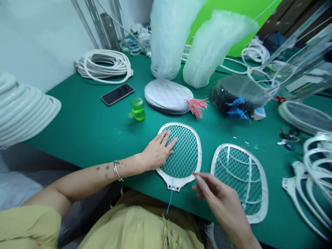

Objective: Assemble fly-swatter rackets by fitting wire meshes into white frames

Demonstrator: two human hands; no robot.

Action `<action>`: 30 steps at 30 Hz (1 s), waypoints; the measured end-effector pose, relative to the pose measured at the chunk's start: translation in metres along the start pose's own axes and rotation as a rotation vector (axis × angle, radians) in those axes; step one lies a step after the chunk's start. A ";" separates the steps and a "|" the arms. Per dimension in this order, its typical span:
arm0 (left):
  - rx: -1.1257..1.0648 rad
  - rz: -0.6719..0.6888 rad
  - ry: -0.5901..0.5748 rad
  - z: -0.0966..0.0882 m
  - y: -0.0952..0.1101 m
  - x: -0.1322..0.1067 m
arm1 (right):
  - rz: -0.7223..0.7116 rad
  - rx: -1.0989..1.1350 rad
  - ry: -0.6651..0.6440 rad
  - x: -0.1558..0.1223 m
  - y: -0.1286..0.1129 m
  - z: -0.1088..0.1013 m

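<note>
My left hand (158,151) lies flat, fingers stretched out, on the left side of a white oval racket frame with wire mesh (185,152) on the green table. A thin blue wire (170,195) hangs from the frame's neck over the table edge. My right hand (220,200) hovers just right of that neck, fingers loosely extended toward the frame's lower rim, holding nothing I can make out. A second white frame with ribs and mesh (240,180) lies to the right, partly under my right hand.
A green plastic bottle (137,109) and a phone (117,94) sit behind. Stacked mesh ovals with pink wires (168,97) and with blue wires (236,95), bagged stacks (168,38), and piles of white frames (315,173) (23,110) surround the work area.
</note>
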State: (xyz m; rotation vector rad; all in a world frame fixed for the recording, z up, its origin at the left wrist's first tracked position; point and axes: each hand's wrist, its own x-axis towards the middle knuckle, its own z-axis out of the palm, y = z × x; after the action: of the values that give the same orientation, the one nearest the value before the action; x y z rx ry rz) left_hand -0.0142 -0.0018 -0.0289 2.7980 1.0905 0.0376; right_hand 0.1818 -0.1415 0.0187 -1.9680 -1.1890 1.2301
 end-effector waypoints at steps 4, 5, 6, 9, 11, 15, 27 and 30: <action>-0.001 -0.003 -0.005 0.004 0.001 0.000 | -0.680 -0.555 -0.068 0.046 -0.014 0.007; -0.007 -0.006 -0.002 0.004 0.001 0.000 | -0.789 -0.656 -0.161 0.059 -0.015 0.009; -0.014 -0.007 0.001 0.004 0.000 0.001 | -0.852 -0.741 -0.251 0.069 -0.014 0.011; -0.072 0.016 0.026 -0.004 -0.005 -0.005 | -0.881 -0.887 -0.389 0.088 -0.006 0.013; -0.147 0.085 0.079 -0.014 -0.006 -0.017 | -0.883 -0.908 -0.389 0.091 -0.001 0.012; -0.305 0.389 0.177 -0.021 0.008 -0.058 | -0.897 -0.884 -0.375 0.087 0.000 0.009; -0.444 0.551 0.514 0.008 0.059 -0.085 | -0.865 -0.885 -0.455 0.087 -0.006 0.004; -0.467 0.510 0.568 0.009 0.064 -0.082 | -0.859 -0.897 -0.456 0.087 -0.006 0.004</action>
State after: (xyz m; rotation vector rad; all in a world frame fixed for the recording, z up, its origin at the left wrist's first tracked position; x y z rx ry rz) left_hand -0.0307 -0.1050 -0.0265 2.5807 0.3227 1.0380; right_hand 0.1929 -0.0620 -0.0158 -1.3013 -2.7854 0.7091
